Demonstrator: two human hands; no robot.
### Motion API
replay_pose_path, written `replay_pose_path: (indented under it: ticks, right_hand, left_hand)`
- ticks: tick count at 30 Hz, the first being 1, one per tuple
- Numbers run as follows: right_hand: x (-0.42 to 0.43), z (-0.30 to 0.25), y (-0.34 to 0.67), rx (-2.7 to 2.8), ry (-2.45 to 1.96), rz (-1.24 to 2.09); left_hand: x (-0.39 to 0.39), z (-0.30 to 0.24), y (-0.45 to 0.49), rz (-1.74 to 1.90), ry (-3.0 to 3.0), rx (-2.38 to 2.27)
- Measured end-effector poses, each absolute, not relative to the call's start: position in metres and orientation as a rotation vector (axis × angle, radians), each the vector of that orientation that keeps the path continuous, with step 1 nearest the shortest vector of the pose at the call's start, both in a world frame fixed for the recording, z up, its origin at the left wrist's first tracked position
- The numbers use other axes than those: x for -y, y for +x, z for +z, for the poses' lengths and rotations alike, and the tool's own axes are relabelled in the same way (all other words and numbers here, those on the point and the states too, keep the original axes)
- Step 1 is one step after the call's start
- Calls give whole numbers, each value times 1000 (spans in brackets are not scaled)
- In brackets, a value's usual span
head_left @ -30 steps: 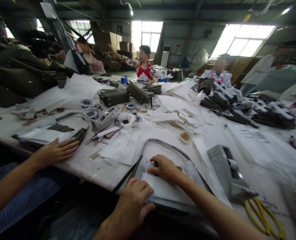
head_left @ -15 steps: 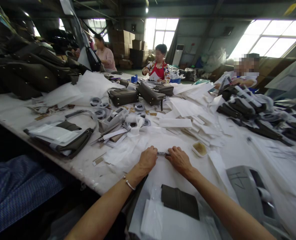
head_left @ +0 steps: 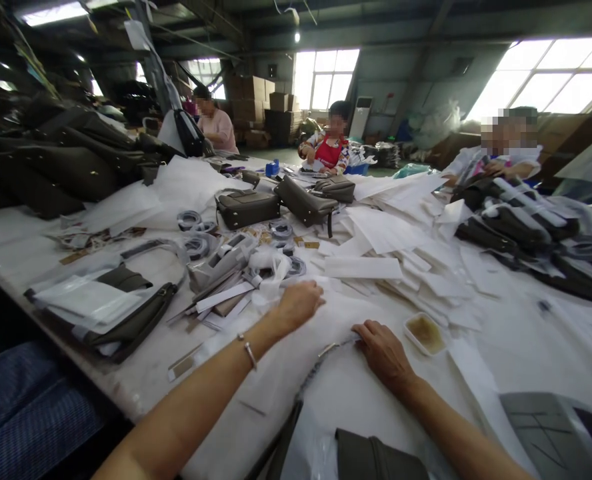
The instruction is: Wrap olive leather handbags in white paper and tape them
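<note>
A dark olive bag (head_left: 376, 457), partly covered in clear and white wrapping, lies at the bottom edge close to my body. From it a strap (head_left: 312, 379), wrapped in clear plastic with a metal piece along it, runs up to my right hand (head_left: 383, 350). The fingers of that hand are closed on the strap's far end. My left hand (head_left: 300, 308) is above the white sheet on the table, near the loose wrapping. Its fingers are loosely bent and apart, with nothing visible in them.
Right of my right hand sits a small tray (head_left: 426, 333) of yellowish stuff. White paper sheets (head_left: 363, 268), coiled wrapped straps (head_left: 196, 247) and a wrapped bag (head_left: 119, 300) surround the work spot. A grey piece (head_left: 551, 427) lies lower right. Several people work across the table.
My left hand has let go of the strap and moved away from my right hand. My right hand has shifted right and down with the strap. The view has turned slightly.
</note>
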State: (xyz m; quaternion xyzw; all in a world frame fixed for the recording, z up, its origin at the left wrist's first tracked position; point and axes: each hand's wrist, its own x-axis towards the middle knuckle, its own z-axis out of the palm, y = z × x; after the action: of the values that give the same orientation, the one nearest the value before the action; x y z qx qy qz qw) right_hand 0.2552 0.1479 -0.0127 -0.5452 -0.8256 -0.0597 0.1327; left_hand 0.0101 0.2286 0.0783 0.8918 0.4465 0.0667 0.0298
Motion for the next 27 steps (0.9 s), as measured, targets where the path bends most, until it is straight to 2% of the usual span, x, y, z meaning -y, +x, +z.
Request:
replay_pose_path:
  ticks: [3,6,10,14,18,20,23,27]
  right_hand:
    - [-150,-11,254,2398,-1591,-163]
    - [-152,-11,255,2395,-1583,-188]
    - [-152,-14,256,2369,-1566,-225]
    - [-153,-13,256,2396,-1582,-207]
    - [-153,-7,256,2408,-1636,-133]
    - [-152,-3,254,2413,-1677,-50]
    - [-150,1,251,2388,-1759,74]
    - [-152,11,253,2389,-1776,181]
  left_hand:
    - [-291,90,4,246,2791,-1509]
    - [-333,86,3,176,2843,-1425]
    - [-355,81,12,94,2821,-1426]
    - [-358,108,18,188,2774,-1562]
    - [-332,147,23,294,2726,-1547]
    - [-301,152,31,190,2652,-1404]
    - [-244,132,48,-91,2503,-1267]
    - [-196,95,57,14,2449,-1334]
